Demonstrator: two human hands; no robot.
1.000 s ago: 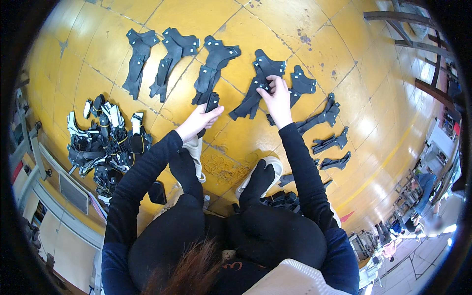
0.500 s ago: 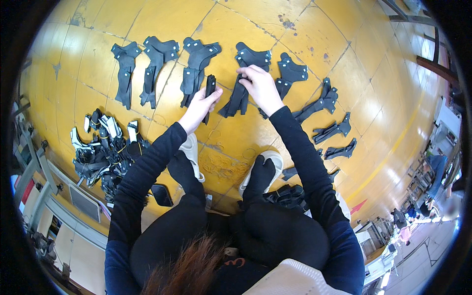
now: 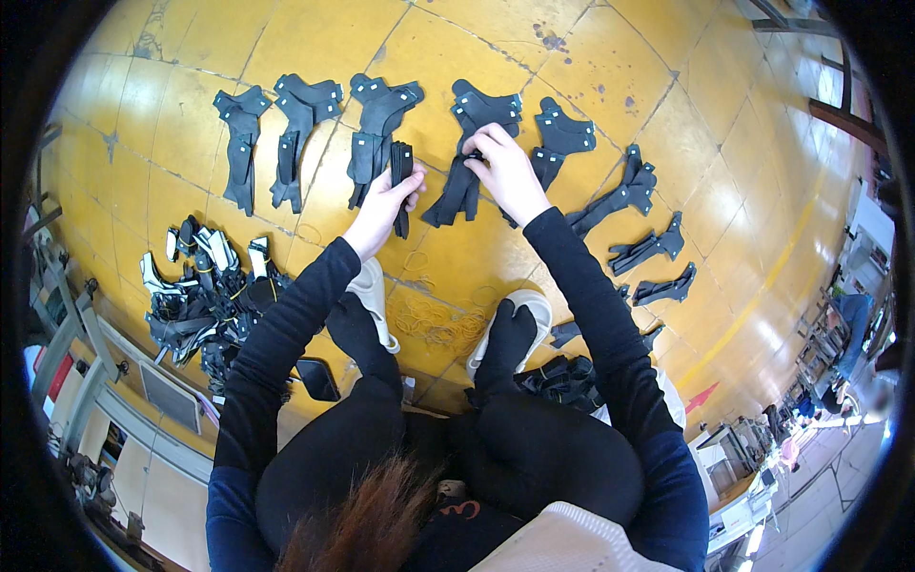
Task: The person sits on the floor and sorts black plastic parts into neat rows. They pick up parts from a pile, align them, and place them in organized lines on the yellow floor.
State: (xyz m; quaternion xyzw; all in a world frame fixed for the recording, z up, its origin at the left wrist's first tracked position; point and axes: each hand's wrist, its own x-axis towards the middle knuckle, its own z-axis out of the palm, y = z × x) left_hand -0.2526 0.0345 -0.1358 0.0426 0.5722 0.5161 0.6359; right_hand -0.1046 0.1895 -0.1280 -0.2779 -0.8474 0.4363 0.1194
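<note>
My left hand (image 3: 383, 214) is closed round a thin stack of black strips (image 3: 401, 160), held upright just above the floor. To its right, my right hand (image 3: 513, 179) has thumb and fingers pinched together at the upper end of a black strip (image 3: 457, 198). That strip lies in a pile below a black Y-shaped piece (image 3: 486, 107) with small pale stickers. The pinching fingertips partly cover what they grip. Similar piles lie in an arc, among them a black pile (image 3: 383, 105) beside my left hand and another black pile (image 3: 564, 132) beyond my right hand.
A heap of banded black and white bundles (image 3: 205, 286) lies on the left. Loose yellow rubber bands (image 3: 429, 319) are scattered between my feet. A dark phone-like object (image 3: 316, 379) sits by my left leg, and more black bundles (image 3: 562, 381) lie by my right leg.
The stack in my left hand has turned slightly, showing more of its layered strips. My right hand stays at the same pile, its fingertips shifted only a little.
</note>
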